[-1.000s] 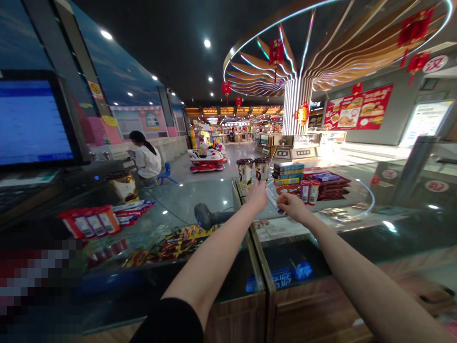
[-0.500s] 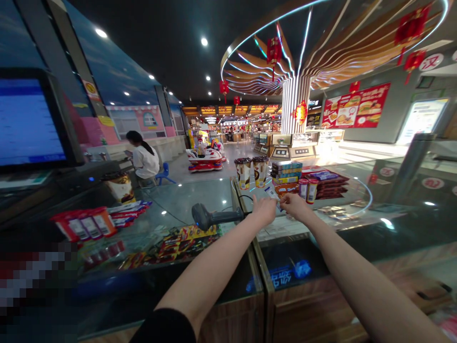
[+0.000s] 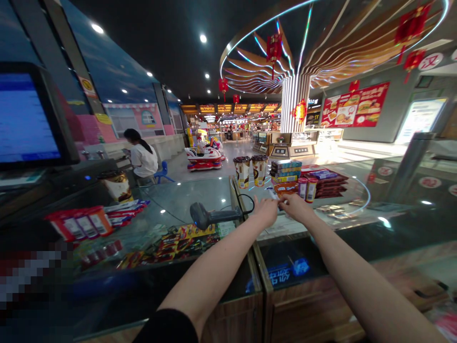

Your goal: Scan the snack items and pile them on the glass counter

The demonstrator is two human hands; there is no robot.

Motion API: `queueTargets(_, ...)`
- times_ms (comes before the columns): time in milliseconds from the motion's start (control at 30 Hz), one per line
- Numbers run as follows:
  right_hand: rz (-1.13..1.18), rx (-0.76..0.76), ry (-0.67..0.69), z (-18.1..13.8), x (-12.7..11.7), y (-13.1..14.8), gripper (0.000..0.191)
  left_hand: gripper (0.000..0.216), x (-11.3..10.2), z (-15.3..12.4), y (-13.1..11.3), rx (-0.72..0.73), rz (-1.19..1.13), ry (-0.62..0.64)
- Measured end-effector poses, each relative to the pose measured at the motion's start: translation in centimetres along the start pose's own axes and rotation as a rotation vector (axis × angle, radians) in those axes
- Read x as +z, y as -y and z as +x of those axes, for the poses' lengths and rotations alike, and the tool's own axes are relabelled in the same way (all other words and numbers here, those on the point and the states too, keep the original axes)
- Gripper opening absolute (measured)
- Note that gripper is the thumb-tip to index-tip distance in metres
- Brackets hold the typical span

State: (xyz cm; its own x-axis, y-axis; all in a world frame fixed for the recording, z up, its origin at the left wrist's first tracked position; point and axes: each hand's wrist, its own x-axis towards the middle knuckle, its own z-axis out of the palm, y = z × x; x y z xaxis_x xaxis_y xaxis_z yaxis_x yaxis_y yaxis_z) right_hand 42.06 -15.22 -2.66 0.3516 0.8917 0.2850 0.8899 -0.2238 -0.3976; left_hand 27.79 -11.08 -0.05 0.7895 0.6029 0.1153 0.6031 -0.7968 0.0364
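Both my arms reach out over a glass display counter (image 3: 200, 195). My left hand (image 3: 266, 211) and my right hand (image 3: 294, 207) meet above the glass, fingers pinched together on a small white-and-blue packet (image 3: 274, 194) that is mostly hidden between them. A black barcode scanner (image 3: 207, 216) lies on the glass just left of my left hand, its cable looping behind. Two brown-topped drink cups (image 3: 251, 171) stand just beyond my hands.
A stack of flat boxes (image 3: 285, 172), two small red cans (image 3: 307, 188) and dark red packets (image 3: 330, 181) sit beyond. Red packets (image 3: 84, 223) and a cup (image 3: 117, 185) lie left, under a blue monitor (image 3: 24, 121). A person in white (image 3: 143, 157) sits behind.
My left hand has come back from the drink cups and joined my right hand on the packet. Both hands have drawn slightly nearer and lower over the glass.
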Motion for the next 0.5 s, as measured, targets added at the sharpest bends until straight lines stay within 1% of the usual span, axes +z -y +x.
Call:
queueTargets(100,-0.021,-0.031,-0.036,0.09,0.07,-0.12,0.023,0.045,0.13,0.12,0.04,0.0,-0.017,0.0)
queueTargets(167,-0.01,-0.041,-0.035,0.18,0.11,-0.18,0.023,0.045,0.31,0.27,0.12,0.006,-0.028,-0.008)
queueTargets(300,0.004,-0.009,-0.077,0.34,-0.07,-0.23,0.021,0.052,0.63,0.47,0.24,-0.003,-0.042,-0.032)
queueTargets(400,0.021,-0.005,-0.118,0.49,-0.19,-0.27,0.02,0.056,0.48,0.42,0.32,-0.025,-0.034,-0.017)
queueTargets(500,0.027,-0.012,-0.128,0.68,-0.05,-0.39,0.02,0.059,0.0,0.28,0.5,-0.04,-0.026,-0.006)
